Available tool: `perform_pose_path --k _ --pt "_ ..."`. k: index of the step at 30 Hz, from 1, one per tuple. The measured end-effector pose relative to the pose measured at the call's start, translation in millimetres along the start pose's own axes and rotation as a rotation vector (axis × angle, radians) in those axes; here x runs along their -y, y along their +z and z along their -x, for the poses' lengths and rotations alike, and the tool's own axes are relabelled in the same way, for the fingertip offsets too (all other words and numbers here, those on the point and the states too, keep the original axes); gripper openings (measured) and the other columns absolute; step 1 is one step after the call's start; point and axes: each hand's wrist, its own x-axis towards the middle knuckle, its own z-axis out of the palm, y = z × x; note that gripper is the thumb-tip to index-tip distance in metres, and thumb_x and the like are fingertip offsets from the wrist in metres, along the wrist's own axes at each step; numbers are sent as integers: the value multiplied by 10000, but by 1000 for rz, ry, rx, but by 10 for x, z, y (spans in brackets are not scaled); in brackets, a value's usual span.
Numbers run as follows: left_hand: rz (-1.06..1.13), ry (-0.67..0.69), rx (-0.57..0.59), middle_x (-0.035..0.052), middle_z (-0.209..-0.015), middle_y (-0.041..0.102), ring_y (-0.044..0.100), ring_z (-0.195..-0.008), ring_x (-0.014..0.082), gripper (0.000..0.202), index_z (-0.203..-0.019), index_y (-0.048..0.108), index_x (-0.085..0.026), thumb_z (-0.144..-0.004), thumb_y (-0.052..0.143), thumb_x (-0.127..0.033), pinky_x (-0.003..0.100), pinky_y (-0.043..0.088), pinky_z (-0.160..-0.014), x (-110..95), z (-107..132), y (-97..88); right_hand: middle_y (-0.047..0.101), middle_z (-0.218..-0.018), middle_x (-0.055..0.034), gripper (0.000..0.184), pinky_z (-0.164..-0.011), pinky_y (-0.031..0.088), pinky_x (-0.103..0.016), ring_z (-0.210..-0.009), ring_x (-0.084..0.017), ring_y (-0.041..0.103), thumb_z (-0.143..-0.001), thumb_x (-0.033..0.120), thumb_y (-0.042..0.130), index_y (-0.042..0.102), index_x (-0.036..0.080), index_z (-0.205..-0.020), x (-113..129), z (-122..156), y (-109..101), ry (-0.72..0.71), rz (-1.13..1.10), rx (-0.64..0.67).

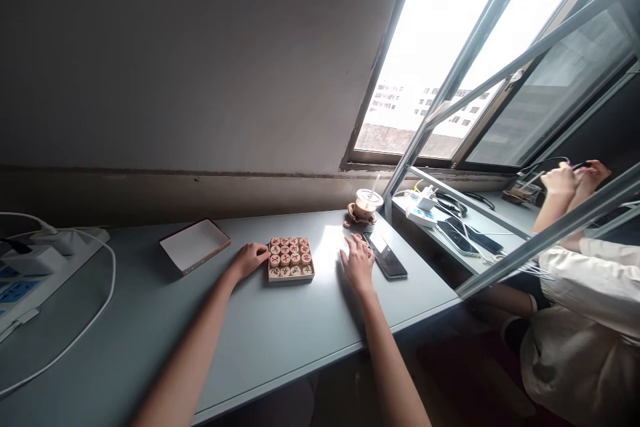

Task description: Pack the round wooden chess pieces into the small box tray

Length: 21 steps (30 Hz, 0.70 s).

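A small wooden box [291, 259] filled with several round Chinese chess pieces sits on the grey desk [260, 340]. My left hand [249, 258] rests against the box's left edge, fingers curled and touching it. My right hand [357, 261] lies flat on the desk to the right of the box, fingers spread, holding nothing. A dark phone [385, 255] lies just right of that hand. The box's empty lid [195, 245] lies upturned further left.
An iced drink cup [367, 203] stands on a coaster near the window. Power strips and a white cable [30, 267] occupy the far left. Beyond a metal frame at right, another person in a white top [585, 293] sits at a neighbouring desk with phones and chargers.
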Motion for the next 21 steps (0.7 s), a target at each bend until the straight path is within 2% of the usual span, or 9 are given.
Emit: perform_pose_path --k 2,4,7,10,14,17,21 --pt "4 1 -4 4 -610 513 393 -629 146 296 -596 600 -177 -755 413 -342 260 279 -607 13 -8 9 322 -1483 -191 508 -1061 172 -566 -1384 -302 241 -930 345 359 411 116 -1380 -260 -104 70 57 110 51" --pt "18 8 -5 17 -635 549 427 -648 160 305 -614 609 -174 -758 414 -359 266 296 -621 25 -12 16 234 -1519 -195 578 -1085 112 -590 -1422 -284 152 -941 395 312 322 91 -1432 -448 -205 130 62 172 136" --pt "25 19 -5 27 -649 575 447 -660 169 315 -623 621 -174 -759 417 -371 268 309 -632 43 -17 27 241 -1515 -192 590 -1098 112 -584 -1425 -269 157 -947 414 280 304 90 -1440 -566 -302 188 15 170 245" --pt "11 15 -9 22 -640 569 438 -648 161 321 -620 624 -174 -761 417 -374 262 305 -624 57 -27 36 324 -1482 -194 545 -1094 186 -566 -1402 -282 240 -944 368 319 355 100 -1417 -517 -249 216 -41 99 248" --pt "-10 11 -10 17 -626 557 436 -640 156 304 -602 605 -173 -759 414 -351 258 295 -617 66 -40 46 383 -1461 -155 496 -1097 258 -538 -1379 -266 302 -938 327 358 390 142 -1397 -296 81 155 -186 -68 188" --pt "1 16 -19 27 -631 564 453 -650 163 295 -588 578 -166 -761 419 -345 264 305 -627 78 -45 62 425 -1442 -95 447 -1107 324 -423 -1361 -203 342 -939 277 360 419 194 -1373 -118 331 26 -311 -252 180" --pt "-11 20 -28 36 -633 563 475 -666 170 298 -574 545 -159 -766 420 -350 268 310 -636 98 -63 96 516 -1355 -66 388 -1064 408 -384 -1278 -187 457 -912 221 400 506 252 -1283 -35 431 -97 -321 -407 152"
